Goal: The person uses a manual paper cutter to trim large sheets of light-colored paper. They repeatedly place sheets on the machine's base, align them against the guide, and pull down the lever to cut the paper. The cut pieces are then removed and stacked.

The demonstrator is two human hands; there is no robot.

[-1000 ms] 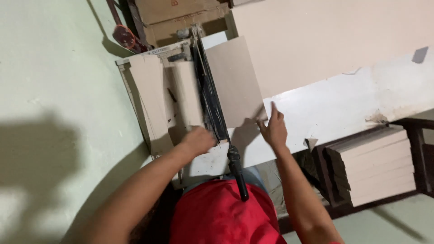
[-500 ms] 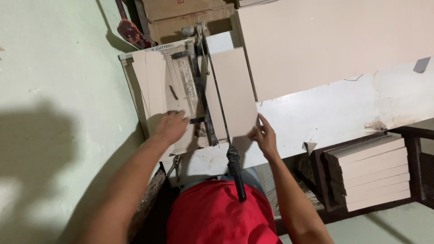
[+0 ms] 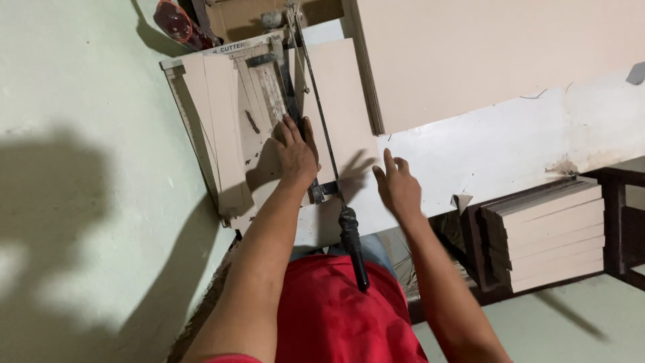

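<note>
White bench (image 3: 510,144), left hand (image 3: 293,151) pressing board (image 3: 339,101)

A pale green floor (image 3: 80,202) fills the left side, crossed by broad dark shadows (image 3: 54,195). A white table top (image 3: 510,148), chipped and stained along its edge, runs across the right. A large beige board (image 3: 497,54) lies on it. Below the edge, a dark wooden shelf (image 3: 615,222) holds a stack of beige sheets (image 3: 547,232). More green floor (image 3: 571,323) shows at the lower right.
</note>
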